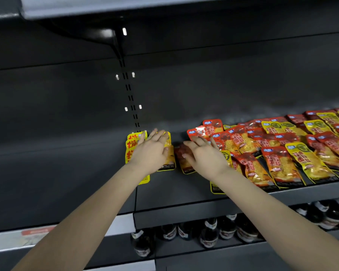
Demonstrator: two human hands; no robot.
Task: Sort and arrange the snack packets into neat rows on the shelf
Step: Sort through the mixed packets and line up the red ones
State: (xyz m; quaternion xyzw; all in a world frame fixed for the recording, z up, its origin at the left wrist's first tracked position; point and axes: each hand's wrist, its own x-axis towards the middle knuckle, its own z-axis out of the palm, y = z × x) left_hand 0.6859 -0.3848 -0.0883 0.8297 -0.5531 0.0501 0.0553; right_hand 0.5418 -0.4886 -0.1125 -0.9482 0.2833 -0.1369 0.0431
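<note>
On the dark shelf (174, 194) my left hand (152, 151) lies flat, fingers straight, on a small stack of yellow snack packets (130, 145) near the shelf's upright. My right hand (205, 155) rests with straight fingers on a red packet (181, 153) beside that stack. To the right spreads a loose heap of red packets (272, 165) and yellow packets (309, 163), overlapping at different angles. One yellow packet (215, 189) pokes out under my right wrist.
The left half of the shelf is bare dark metal. A slotted upright (130, 98) runs up the back wall, and another shelf (106, 8) hangs overhead. Dark bottles (209, 233) stand in a row on the shelf below.
</note>
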